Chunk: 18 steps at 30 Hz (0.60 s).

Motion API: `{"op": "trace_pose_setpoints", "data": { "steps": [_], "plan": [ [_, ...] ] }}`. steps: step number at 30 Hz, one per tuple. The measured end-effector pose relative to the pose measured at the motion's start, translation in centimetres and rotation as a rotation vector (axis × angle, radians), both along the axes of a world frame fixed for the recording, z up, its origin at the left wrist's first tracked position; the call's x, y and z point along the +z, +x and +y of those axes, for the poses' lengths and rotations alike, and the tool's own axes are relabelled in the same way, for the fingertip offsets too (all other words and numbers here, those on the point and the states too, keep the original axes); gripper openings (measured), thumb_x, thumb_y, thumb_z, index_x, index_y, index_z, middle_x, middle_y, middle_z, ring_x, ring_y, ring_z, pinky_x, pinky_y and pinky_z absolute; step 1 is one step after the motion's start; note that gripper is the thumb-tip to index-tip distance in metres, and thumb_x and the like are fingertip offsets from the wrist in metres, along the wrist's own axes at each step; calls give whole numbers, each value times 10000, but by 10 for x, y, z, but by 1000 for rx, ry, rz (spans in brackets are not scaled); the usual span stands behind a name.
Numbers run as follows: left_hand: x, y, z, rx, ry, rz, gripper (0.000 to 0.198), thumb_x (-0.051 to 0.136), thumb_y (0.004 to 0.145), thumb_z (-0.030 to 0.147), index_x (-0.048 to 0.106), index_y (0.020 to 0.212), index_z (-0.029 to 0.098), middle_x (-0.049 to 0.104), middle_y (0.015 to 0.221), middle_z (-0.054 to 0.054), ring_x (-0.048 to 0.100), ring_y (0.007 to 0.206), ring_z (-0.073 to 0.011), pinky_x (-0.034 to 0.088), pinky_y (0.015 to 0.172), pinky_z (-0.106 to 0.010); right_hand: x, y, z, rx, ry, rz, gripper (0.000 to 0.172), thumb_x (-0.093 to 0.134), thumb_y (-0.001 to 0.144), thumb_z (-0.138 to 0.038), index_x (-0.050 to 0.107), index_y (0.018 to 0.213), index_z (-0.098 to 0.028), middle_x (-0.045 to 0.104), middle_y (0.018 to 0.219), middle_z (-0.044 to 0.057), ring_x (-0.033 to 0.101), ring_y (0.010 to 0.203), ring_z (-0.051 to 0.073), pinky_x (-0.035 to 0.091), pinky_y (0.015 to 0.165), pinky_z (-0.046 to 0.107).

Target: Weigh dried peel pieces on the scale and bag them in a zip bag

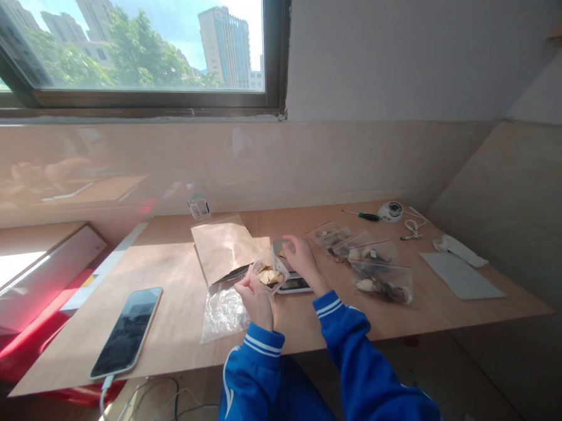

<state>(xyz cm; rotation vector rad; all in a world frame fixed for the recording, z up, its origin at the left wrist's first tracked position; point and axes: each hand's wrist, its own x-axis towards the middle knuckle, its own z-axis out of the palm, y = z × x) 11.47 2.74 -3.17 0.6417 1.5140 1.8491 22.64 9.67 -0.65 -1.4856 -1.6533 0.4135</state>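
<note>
Near the middle of the bench (175,342), a small clear bag (269,272) of pale chips sits pinched in the left hand (255,296), just beside a kitchen scale (291,279). The right hand (302,259) rests on the scale, fingers loosely curled, gripping nothing. Filled bags (381,280) lie right; a phone (127,331) lies left.
</note>
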Motion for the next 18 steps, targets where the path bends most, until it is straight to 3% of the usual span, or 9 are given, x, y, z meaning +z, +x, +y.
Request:
{"op": "trace_pose_setpoints", "data": {
  "steps": [4,8,12,15,18],
  "plan": [
    [1,-1,-1,12,-104,8,263,573,801,396,405,823,195,590,1057,-116,582,1055,-234,446,930,-434,-28,3,4,31,-52,-416,203,509,840,-185,636,998,-176,632,1030,109,531,975,240,385,859,358],
    [1,-1,-1,4,-104,6,271,557,808,413,393,833,199,587,1042,-117,587,1031,-240,454,907,-438,-32,6,7,-24,-70,-443,183,471,860,-162,643,922,-173,641,958,102,545,939,229,381,858,361],
    [-1,-2,-1,5,-115,18,277,560,802,420,392,833,201,578,1028,-117,582,1021,-248,443,904,-440,-16,7,4,37,25,-131,166,481,824,-152,638,875,-168,657,907,79,577,883,198,428,817,321],
    [0,-1,-2,4,-141,24,274,558,800,424,395,830,206,573,970,-90,581,998,-245,443,890,-434,8,0,-8,91,99,121,148,505,815,-214,634,874,-173,659,882,54,594,789,167,464,729,283],
    [2,-1,-2,16,-140,6,274,555,799,426,390,830,210,573,963,-86,583,980,-244,455,862,-425,35,-8,-21,210,112,195,181,512,820,-260,630,938,-191,655,907,31,596,764,146,472,710,267]
  ]
}}
